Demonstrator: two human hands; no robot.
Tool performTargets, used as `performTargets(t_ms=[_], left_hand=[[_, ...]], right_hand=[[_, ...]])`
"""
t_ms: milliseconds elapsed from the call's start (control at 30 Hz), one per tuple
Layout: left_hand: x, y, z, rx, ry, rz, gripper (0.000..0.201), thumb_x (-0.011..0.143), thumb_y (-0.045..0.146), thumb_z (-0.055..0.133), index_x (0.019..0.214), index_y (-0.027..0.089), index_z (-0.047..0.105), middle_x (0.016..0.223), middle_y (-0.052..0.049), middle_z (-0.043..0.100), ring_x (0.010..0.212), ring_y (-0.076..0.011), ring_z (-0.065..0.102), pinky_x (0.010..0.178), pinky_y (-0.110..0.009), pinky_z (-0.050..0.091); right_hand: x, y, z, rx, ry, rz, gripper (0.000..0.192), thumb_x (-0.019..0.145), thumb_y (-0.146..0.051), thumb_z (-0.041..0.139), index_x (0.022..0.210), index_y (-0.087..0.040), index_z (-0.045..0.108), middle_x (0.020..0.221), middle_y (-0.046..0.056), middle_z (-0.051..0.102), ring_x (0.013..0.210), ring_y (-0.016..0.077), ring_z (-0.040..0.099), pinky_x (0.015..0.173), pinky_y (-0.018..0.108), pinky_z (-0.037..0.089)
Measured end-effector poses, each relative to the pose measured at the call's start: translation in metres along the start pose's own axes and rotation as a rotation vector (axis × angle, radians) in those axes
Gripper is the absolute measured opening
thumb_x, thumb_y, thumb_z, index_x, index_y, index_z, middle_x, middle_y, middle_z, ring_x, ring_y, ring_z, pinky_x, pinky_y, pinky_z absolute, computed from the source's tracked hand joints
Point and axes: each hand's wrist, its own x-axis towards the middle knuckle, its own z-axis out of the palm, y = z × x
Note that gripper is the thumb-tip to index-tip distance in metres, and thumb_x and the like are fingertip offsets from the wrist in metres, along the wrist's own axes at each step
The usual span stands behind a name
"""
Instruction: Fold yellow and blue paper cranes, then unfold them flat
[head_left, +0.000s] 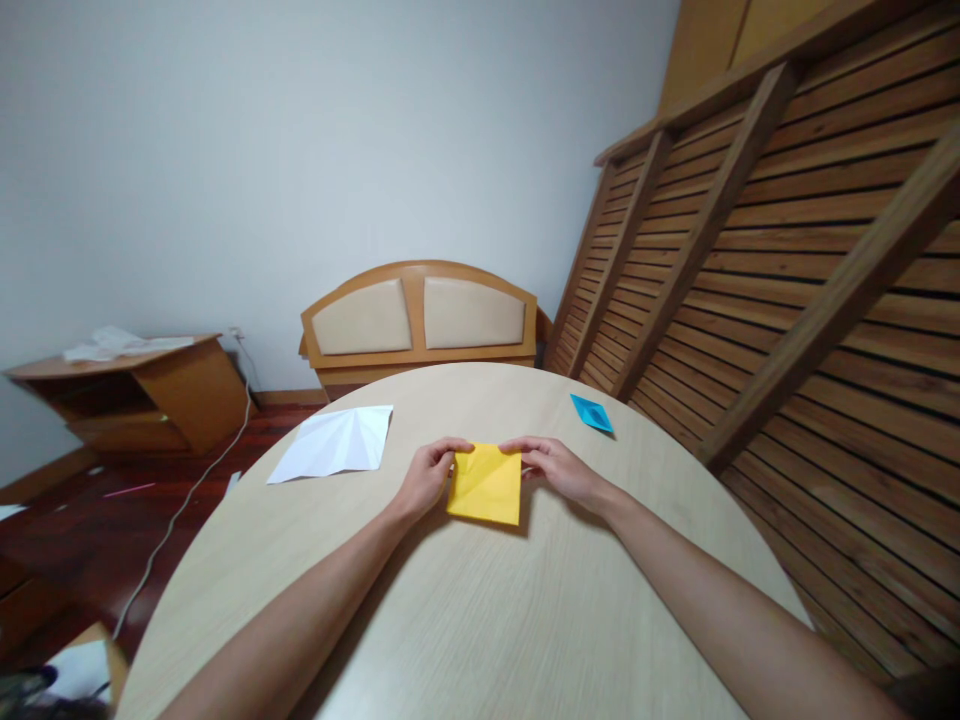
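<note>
I have the left hand (427,478) and right hand (561,468) pinching a yellow paper square (486,487) by its far corners, over a round table (450,620). Both forearms angle inward. Creased white paper (334,443) lies left; folded blue paper (592,412) lies farther off, right.

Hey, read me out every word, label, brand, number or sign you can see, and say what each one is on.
No readable text anywhere.
Yellow paper, creased white sheet, blue folded paper: no lettering visible.
White paper at lower left: too blurred to tell.
</note>
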Motion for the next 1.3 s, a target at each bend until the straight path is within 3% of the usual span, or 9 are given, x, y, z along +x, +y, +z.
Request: performTargets(t_ms=[333, 533, 667, 767, 933, 1100, 1200, 1300], left_hand=[[0.0, -0.002, 0.001, -0.011, -0.012, -0.074, 0.034, 0.078, 0.035, 0.054, 0.097, 0.014, 0.074, 0.099, -0.011, 0.074, 0.09, -0.025, 0.066, 0.074, -0.035, 0.05], [-0.001, -0.002, 0.001, -0.051, -0.024, -0.092, 0.035, 0.08, 0.039, 0.057, 0.099, 0.015, 0.073, 0.102, -0.011, 0.073, 0.091, -0.0241, 0.067, 0.077, -0.035, 0.052], [-0.001, -0.003, 0.002, -0.055, -0.059, -0.1, 0.036, 0.081, 0.044, 0.058, 0.099, 0.017, 0.073, 0.105, -0.011, 0.073, 0.095, -0.0252, 0.067, 0.081, -0.037, 0.053], [-0.003, -0.003, 0.003, -0.095, -0.108, -0.073, 0.041, 0.087, 0.049, 0.052, 0.1, 0.017, 0.073, 0.122, -0.014, 0.069, 0.108, -0.0293, 0.065, 0.093, -0.044, 0.05], [-0.007, -0.006, -0.002, -0.105, -0.169, 0.121, 0.058, 0.096, 0.061, 0.034, 0.105, 0.02, 0.074, 0.135, -0.012, 0.062, 0.136, -0.0312, 0.047, 0.114, -0.05, 0.033], [-0.009, 0.0, -0.004, -0.03, -0.112, 0.243, 0.055, 0.094, 0.062, 0.042, 0.114, 0.019, 0.07, 0.133, -0.013, 0.063, 0.13, -0.0312, 0.052, 0.115, -0.047, 0.032], [-0.01, 0.003, 0.0, 0.035, -0.048, 0.259, 0.048, 0.092, 0.052, 0.055, 0.124, 0.017, 0.062, 0.125, -0.015, 0.066, 0.118, -0.0298, 0.06, 0.106, -0.044, 0.043], [-0.01, 0.002, 0.004, 0.177, 0.072, 0.277, 0.058, 0.089, 0.039, 0.064, 0.14, 0.019, 0.047, 0.119, -0.013, 0.067, 0.108, -0.0263, 0.064, 0.094, -0.04, 0.051]], right_hand=[[-0.006, -0.003, -0.001, -0.027, -0.126, -0.03, 0.041, 0.073, -0.016, 0.062, 0.113, -0.017, 0.07, 0.113, 0.009, 0.073, 0.1, 0.0196, 0.068, 0.096, 0.04, 0.048], [-0.005, -0.001, -0.005, -0.032, -0.185, -0.065, 0.041, 0.075, -0.023, 0.07, 0.115, -0.017, 0.068, 0.115, 0.011, 0.072, 0.107, 0.0223, 0.067, 0.1, 0.044, 0.046], [-0.005, 0.0, -0.005, -0.107, -0.106, -0.116, 0.032, 0.079, -0.034, 0.071, 0.106, -0.017, 0.072, 0.109, 0.009, 0.072, 0.102, 0.0216, 0.066, 0.096, 0.04, 0.048], [-0.003, 0.0, -0.005, -0.134, -0.053, -0.126, 0.032, 0.084, -0.043, 0.066, 0.1, -0.016, 0.072, 0.096, 0.007, 0.073, 0.09, 0.0203, 0.066, 0.086, 0.036, 0.05], [-0.001, 0.003, -0.004, -0.111, -0.021, -0.129, 0.038, 0.084, -0.051, 0.065, 0.095, -0.015, 0.071, 0.087, 0.006, 0.072, 0.083, 0.0195, 0.065, 0.076, 0.032, 0.05], [0.0, 0.004, -0.003, -0.13, 0.007, -0.152, 0.041, 0.085, -0.054, 0.065, 0.095, -0.014, 0.071, 0.088, 0.006, 0.073, 0.083, 0.0202, 0.066, 0.077, 0.033, 0.05], [0.0, 0.004, -0.003, -0.097, 0.017, -0.137, 0.042, 0.084, -0.054, 0.065, 0.096, -0.014, 0.07, 0.09, 0.007, 0.074, 0.082, 0.0215, 0.069, 0.076, 0.034, 0.052], [-0.001, 0.003, -0.003, -0.026, 0.039, -0.097, 0.041, 0.084, -0.049, 0.067, 0.109, -0.017, 0.066, 0.094, 0.008, 0.075, 0.08, 0.022, 0.071, 0.074, 0.035, 0.055]])
